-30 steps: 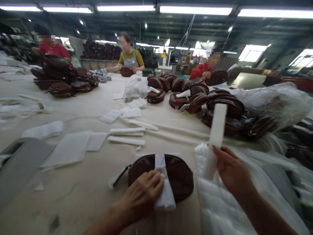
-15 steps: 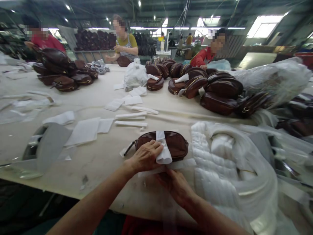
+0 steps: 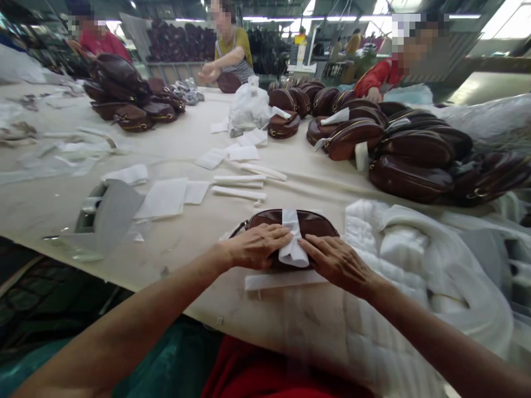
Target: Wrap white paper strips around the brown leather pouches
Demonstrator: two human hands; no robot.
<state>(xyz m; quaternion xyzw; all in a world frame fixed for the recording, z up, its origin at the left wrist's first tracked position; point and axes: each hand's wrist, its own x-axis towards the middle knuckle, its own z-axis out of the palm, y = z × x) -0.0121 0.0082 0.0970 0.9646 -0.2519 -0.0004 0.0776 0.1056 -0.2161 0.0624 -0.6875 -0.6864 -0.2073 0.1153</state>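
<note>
A dark brown oval zipped pouch (image 3: 317, 221) lies on the table in front of me, with a white wrapping strip (image 3: 293, 255) around its middle. My left hand (image 3: 259, 243) lies over the pouch's left part, fingers stretched out and tips on the strip. From the other side, my right hand (image 3: 336, 260) rests on the pouch with its fingers extended, tips at the strip's right edge. Both thumbs are mostly hidden. Just below the pouch is a flat white strip (image 3: 284, 281). A zip pull shows at the pouch's left end.
To the right is a stack of white foam sheeting (image 3: 365, 243). A grey tape dispenser (image 3: 110, 215) stands left, near white sheets (image 3: 164, 198) and rolled strips (image 3: 238, 192). Brown pouches (image 3: 410, 177) are heaped beyond, others (image 3: 120, 91) far left. Several people are across the table.
My right hand has come up from below the pouch onto its right side, at the strip. My left hand stays on the pouch. The view has shifted, moving the scene rightward.
</note>
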